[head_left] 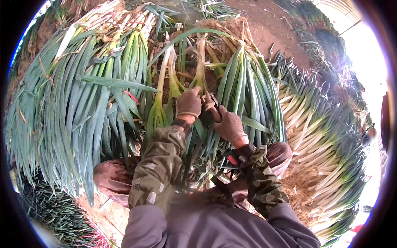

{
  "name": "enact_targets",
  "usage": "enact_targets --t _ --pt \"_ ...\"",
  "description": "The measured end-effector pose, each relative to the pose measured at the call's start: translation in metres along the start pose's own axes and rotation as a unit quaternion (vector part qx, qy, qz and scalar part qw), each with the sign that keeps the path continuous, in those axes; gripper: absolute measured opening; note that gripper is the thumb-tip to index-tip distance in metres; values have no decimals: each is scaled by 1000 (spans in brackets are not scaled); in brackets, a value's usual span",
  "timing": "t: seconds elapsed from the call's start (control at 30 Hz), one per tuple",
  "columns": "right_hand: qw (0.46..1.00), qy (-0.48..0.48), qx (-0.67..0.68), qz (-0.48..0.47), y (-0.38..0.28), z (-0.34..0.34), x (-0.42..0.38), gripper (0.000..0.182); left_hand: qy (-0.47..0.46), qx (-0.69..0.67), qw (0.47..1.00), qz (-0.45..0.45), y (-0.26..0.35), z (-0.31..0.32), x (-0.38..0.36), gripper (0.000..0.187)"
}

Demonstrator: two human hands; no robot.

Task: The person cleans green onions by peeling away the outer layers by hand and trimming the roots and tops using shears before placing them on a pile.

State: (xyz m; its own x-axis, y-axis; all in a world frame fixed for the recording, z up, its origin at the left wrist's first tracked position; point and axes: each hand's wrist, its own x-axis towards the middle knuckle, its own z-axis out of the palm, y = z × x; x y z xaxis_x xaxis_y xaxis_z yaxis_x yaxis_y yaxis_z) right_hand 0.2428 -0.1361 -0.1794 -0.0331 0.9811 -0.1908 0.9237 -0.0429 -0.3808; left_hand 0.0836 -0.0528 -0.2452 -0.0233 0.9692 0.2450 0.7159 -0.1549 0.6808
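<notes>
My left hand (pixel 189 103), in a brownish glove, is closed at the lower part of a large green onion (pixel 199 76) with dry, peeling outer leaves. My right hand (pixel 229 125), gloved too, is just to the right and slightly lower. Its fingers are curled beside a tan, twisted strip and a small dark piece; I cannot make out what it grips. Left of my hands lie loose green onions (pixel 157 109) with pale stalks and yellowing leaf bases. A bunch of green leaves (pixel 244 82) spreads just right of my right hand.
A large heap of green onions (pixel 74 103) fills the left, bases pointing away. On the right, a long row of white-stalked green onions (pixel 318 144) curves toward me, roots inward. More dark green leaves (pixel 53 211) lie at lower left. Bare soil (pixel 269 25) shows at the back.
</notes>
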Motion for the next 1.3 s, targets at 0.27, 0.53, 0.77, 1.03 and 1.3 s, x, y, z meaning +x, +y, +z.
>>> enact_targets --t 0.27,0.53,0.77,1.03,1.3 --pt "1000 8 -27 -6 -1 -10 58 40 -154 130 978 -59 7 18 37 32" --pt "998 54 -6 -12 -6 -12 122 40 -221 133 957 -134 -7 31 68 31" --pt "998 58 0 26 -10 -21 166 40 -242 108 950 -166 -8 18 62 41" --pt "997 56 26 44 -10 -28 188 45 -236 19 958 -159 -26 2 29 46" --pt "994 10 101 -50 -9 -20 79 39 -229 51 959 -159 -26 -30 12 56"
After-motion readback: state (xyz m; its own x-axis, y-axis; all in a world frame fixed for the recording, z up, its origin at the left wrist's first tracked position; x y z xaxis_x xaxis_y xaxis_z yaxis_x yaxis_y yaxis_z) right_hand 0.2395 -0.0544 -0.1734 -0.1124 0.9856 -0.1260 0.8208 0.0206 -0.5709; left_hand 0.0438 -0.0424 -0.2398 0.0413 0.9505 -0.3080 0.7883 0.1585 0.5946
